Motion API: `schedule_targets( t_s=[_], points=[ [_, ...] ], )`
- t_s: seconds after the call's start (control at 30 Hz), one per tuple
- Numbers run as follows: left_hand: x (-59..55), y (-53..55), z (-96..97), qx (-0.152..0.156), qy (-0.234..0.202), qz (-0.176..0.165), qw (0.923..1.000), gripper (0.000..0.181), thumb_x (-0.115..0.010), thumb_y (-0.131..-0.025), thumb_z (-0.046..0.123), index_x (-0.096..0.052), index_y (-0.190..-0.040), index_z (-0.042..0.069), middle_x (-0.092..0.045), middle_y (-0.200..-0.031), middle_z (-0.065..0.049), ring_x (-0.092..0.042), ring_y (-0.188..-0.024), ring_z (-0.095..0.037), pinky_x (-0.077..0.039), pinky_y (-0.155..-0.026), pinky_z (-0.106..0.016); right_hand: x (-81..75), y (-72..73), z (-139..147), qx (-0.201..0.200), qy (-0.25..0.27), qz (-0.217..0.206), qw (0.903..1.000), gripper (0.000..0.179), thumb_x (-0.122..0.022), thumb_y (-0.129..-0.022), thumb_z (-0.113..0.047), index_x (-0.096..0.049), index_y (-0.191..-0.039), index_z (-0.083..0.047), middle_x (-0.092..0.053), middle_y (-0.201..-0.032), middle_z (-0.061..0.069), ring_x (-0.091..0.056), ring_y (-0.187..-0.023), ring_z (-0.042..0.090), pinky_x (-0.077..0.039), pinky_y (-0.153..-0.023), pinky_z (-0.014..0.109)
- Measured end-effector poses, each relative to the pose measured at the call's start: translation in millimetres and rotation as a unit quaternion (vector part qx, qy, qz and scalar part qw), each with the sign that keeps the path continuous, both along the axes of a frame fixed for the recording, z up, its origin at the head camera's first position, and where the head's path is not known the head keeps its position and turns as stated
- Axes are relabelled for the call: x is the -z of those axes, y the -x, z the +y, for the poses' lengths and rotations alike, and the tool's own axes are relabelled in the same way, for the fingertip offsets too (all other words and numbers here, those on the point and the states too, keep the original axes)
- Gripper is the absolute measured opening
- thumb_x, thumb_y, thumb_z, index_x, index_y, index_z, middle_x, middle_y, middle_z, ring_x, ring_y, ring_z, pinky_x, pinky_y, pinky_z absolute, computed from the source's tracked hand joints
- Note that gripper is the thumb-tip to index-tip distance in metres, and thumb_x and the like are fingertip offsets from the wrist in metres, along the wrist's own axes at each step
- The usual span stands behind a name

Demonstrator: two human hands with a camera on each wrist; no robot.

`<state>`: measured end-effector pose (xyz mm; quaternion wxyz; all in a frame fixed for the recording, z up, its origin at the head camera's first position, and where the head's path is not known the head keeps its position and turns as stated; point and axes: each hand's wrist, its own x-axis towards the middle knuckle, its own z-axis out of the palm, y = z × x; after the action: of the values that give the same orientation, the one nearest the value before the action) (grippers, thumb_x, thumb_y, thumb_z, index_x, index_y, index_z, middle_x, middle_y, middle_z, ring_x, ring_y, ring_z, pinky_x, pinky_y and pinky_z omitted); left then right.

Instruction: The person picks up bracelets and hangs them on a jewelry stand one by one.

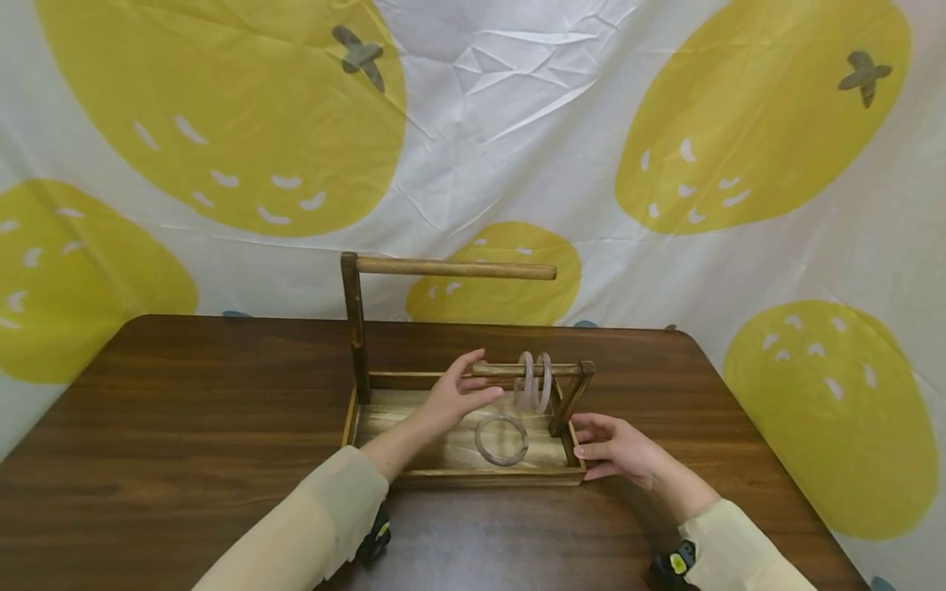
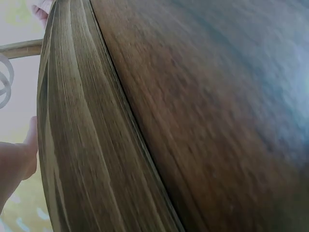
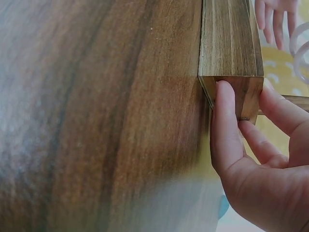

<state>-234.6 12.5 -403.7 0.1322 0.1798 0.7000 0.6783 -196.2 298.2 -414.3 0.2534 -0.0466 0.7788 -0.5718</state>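
So the left grip [image 1: 452, 400] is hovering empty, fingers spread, by the short rod [image 1: 493, 370]. Two bangles [image 1: 548, 382] are hanging right of it, threaded on; a third bangle [image 1: 478, 443] is lying below in the tray [image 1: 488, 479]. Right grip [image 1: 621, 451] is pressing the tray's end, probably steadying it.

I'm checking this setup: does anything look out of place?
One bangle lies loose in the wooden tray, whereas two other bangles hang on the lower rod, so it looks misplaced. Nothing appears spilled or damaged.
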Motion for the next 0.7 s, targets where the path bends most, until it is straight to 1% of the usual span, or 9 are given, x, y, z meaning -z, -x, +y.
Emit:
schedule_targets(
  t_s=[0.17, 0.27, 0.33, 0.43, 0.57, 0.7],
  points=[
    [-1.3, -0.3, -7.0, -0.012, 0.017, 0.014, 0.9997, 0.075, -0.066, -0.087, 0.026, -0.025, -0.148, 0.009, -0.028, -0.149, -0.02, -0.041, -0.129, -0.037, -0.041, -0.1, -0.052, 0.2, 0.1, 0.1, -0.001, -0.001, 0.0, 1.0, 0.076, -0.064, -0.088, -0.014, -0.018, -0.142, 0.013, -0.035, -0.134, 0.039, -0.06, -0.094, 0.015, -0.057, -0.075, 0.036],
    [-2.2, -0.2, -11.0, -0.021, 0.029, 0.022, 0.9991, 0.074, -0.066, -0.087, 0.026, -0.026, -0.147, 0.008, -0.031, -0.147, -0.021, -0.039, -0.131, -0.038, -0.04, -0.101, -0.052, 0.1, 0.5, 0.0, -0.001, -0.003, 0.0, 1.0, 0.075, -0.063, -0.089, -0.013, -0.018, -0.143, 0.013, -0.034, -0.134, 0.039, -0.059, -0.095, 0.015, -0.057, -0.076, 0.037],
    [-2.7, -0.2, -13.7, -0.024, 0.035, 0.026, 0.9988, 0.073, -0.065, -0.087, 0.025, -0.026, -0.147, 0.007, -0.032, -0.147, -0.022, -0.038, -0.132, -0.039, -0.04, -0.102, -0.053, 0.0, 0.7, -0.2, 0.0, -0.003, -0.001, 1.0, 0.075, -0.063, -0.089, -0.013, -0.018, -0.143, 0.012, -0.034, -0.134, 0.038, -0.059, -0.095, 0.015, -0.057, -0.076, 0.037],
    [-3.8, -0.1, -17.2, -0.027, 0.04, 0.021, 0.9986, 0.072, -0.065, -0.087, 0.023, -0.027, -0.147, 0.008, -0.031, -0.148, -0.021, -0.036, -0.133, -0.038, -0.038, -0.103, -0.053, 0.0, 1.1, -0.2, 0.0, -0.003, -0.001, 1.0, 0.075, -0.064, -0.088, -0.014, -0.019, -0.143, 0.012, -0.034, -0.134, 0.038, -0.059, -0.095, 0.015, -0.057, -0.076, 0.038],
    [-5.4, -1.2, -21.6, -0.031, 0.055, 0.02, 0.9978, 0.072, -0.065, -0.087, 0.022, -0.026, -0.147, 0.009, -0.03, -0.149, -0.02, -0.035, -0.134, -0.039, -0.039, -0.102, -0.054, 0.1, 1.5, -0.1, 0.001, -0.002, -0.002, 1.0, 0.076, -0.064, -0.088, -0.013, -0.018, -0.143, 0.012, -0.034, -0.134, 0.038, -0.059, -0.095, 0.015, -0.057, -0.076, 0.037],
    [-4.5, -1.5, -25.9, -0.031, 0.073, 0.019, 0.9966, 0.073, -0.066, -0.087, 0.022, -0.026, -0.147, 0.01, -0.029, -0.15, -0.02, -0.034, -0.135, -0.039, -0.04, -0.101, -0.055, -0.3, 1.5, -1.0, 0.0, -0.003, -0.003, 1.0, 0.074, -0.063, -0.089, -0.011, -0.018, -0.143, 0.012, -0.034, -0.134, 0.038, -0.059, -0.095, 0.015, -0.057, -0.076, 0.038]
  ],
)
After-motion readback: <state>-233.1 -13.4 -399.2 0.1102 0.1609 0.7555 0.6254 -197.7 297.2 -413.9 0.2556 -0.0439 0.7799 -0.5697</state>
